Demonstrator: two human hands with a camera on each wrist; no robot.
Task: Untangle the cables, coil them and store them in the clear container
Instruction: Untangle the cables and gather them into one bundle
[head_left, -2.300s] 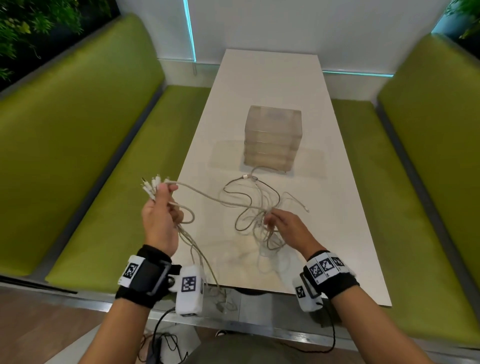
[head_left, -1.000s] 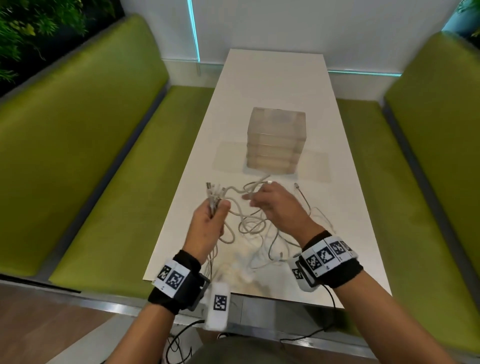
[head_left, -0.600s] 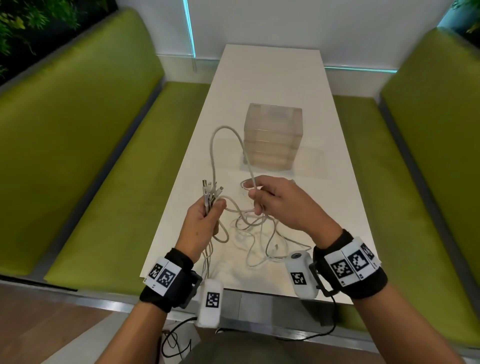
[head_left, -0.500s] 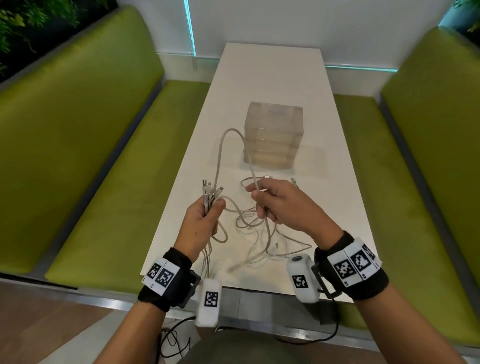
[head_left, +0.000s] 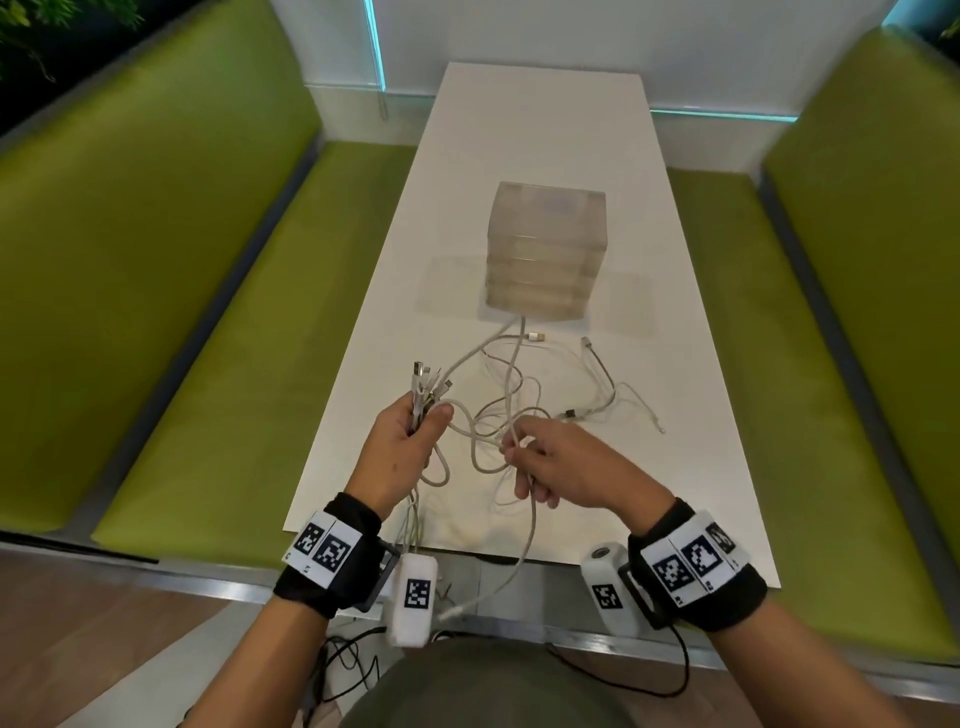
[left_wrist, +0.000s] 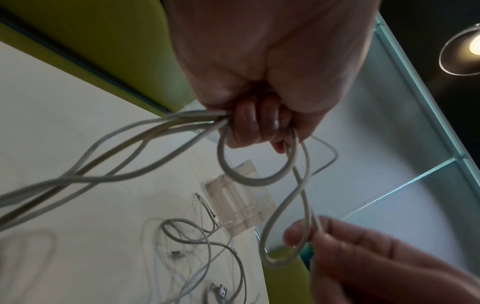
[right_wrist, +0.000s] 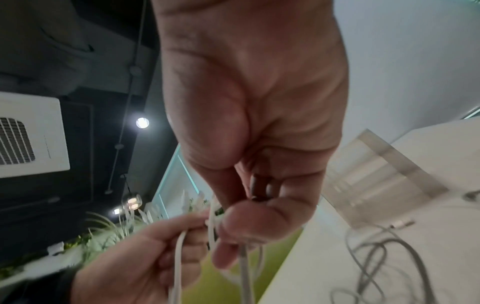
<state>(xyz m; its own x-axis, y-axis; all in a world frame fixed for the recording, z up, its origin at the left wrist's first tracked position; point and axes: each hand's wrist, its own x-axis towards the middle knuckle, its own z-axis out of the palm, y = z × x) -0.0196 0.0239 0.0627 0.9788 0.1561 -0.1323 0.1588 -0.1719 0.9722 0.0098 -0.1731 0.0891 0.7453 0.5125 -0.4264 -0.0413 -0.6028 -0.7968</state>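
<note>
Holding plug ends (head_left: 426, 382) bunched in fist, left hand (head_left: 402, 447) kept sorted ends together, lower middle of frame. Right hand (head_left: 563, 470) pinched one white cable (head_left: 527, 514) with thumb and fingers, likely to pull it free from tangle (head_left: 519, 395) on white table (head_left: 540, 156). Clear container (head_left: 545, 249) stood shut at middle, close above tangle, probably kept within reach for coils.
</note>
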